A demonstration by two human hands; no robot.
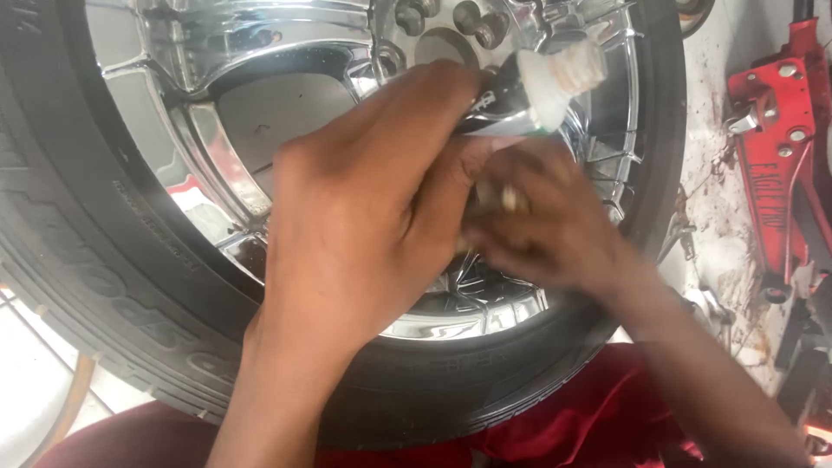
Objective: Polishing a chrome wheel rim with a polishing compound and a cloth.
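Gripping a small squeeze tube [529, 91] between thumb and fingers, the left hand [364, 208] reaches in from the lower left and fills the middle of the view, its back turned up toward the camera. The tube is dark along its body with a white shoulder and a white threaded nozzle, and no cap shows on it; the nozzle end sticks out past the fingers toward the upper right, tilted up. Just below and to the right, the right hand [542, 221] comes in from the lower right, blurred; its fingers are curled close under the tube's lower end and touch or nearly touch the left hand, with a small pale thing showing between the fingers, too smeared to tell what it is or whether it is held.

Both hands hover in front of a shiny chrome wheel rim [260, 95] with broad spokes and lug nuts [472, 22] round its hub at the top of the view. A black tyre [95, 286] with raised lettering on the sidewall wraps the rim and sweeps across the left and bottom. Under the tyre, along the lower edge, lies dark red cloth [598, 425]. Well apart at the right edge, a red floor jack [776, 147] stands on a stained pale concrete floor [724, 251]
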